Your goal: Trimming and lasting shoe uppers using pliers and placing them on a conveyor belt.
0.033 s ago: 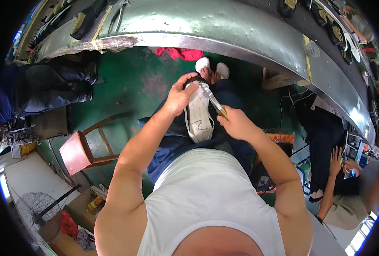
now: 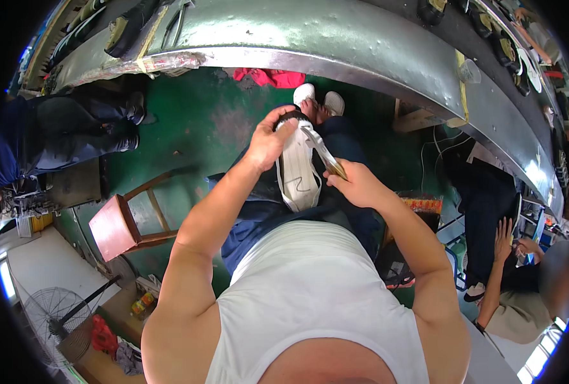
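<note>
A shoe (image 2: 298, 168) rests on my lap with its pale underside up, marked by a dark wavy line. Its far end has a dark rim. My left hand (image 2: 268, 142) is closed round that far end, thumb pressed on the underside. In my right hand (image 2: 356, 184) are metal pliers (image 2: 321, 151) with a brass-coloured handle. Their jaws meet the shoe's edge at the far right, close to my left thumb. Exactly what the jaws grip is too small to make out.
A metal-edged bench (image 2: 259, 35) curves across the front, carrying several dark shoes (image 2: 126, 32). A wooden stool (image 2: 115, 227) stands left, with a fan (image 2: 54, 326) behind it. A person (image 2: 515, 301) sits at the right; another person's legs (image 2: 86, 125) are at the left. Red cloth (image 2: 272, 78) lies under the bench.
The pliers have turned slightly in my right hand, and their handle now shows wider. My right hand has shifted a little; the left hand and shoe stay nearly in place.
</note>
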The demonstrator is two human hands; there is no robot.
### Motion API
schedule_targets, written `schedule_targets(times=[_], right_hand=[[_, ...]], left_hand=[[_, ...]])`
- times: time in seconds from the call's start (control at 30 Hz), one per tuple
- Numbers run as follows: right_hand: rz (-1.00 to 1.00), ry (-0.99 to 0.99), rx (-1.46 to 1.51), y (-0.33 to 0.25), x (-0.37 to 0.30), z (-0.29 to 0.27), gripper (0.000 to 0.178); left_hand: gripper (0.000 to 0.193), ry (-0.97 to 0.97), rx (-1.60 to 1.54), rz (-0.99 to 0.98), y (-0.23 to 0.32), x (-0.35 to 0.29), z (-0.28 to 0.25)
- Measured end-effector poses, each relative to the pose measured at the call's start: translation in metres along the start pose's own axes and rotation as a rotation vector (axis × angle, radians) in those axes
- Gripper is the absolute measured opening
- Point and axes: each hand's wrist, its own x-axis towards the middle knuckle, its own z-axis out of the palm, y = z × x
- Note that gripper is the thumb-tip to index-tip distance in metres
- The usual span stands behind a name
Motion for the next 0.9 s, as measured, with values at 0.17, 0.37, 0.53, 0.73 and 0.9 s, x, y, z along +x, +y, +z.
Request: schedule_targets(times=[0.17,0.37,0.53,0.73,0.9], right_hand=[[0.015,0.264,0.143,-0.005,0.007,0.026,0.043],[-0.121,0.330,0.279,0.033,0.050,0.035,0.041],[-0.064,0.131,0.665,0.064,0.047,0.030,0.024],[-0.284,0.238,0.550,0.023,0.017,0.009,0.036],[-0.403,0.308,0.536,-0.010,-0.013,-0.005,0.043]], left_hand=[[0.035,0.026,0.057,0.066,-0.006,0.009,-0.008],[0.037,-0.020,0.059,0.070,-0.001,0.000,-0.011],[0.038,-0.063,0.091,0.125,-0.002,-0.004,-0.013],[0.049,-0.127,0.547,0.464,0.021,-0.048,0.007],[0.094,-0.354,0.448,0.545,0.015,-0.094,0.034]])
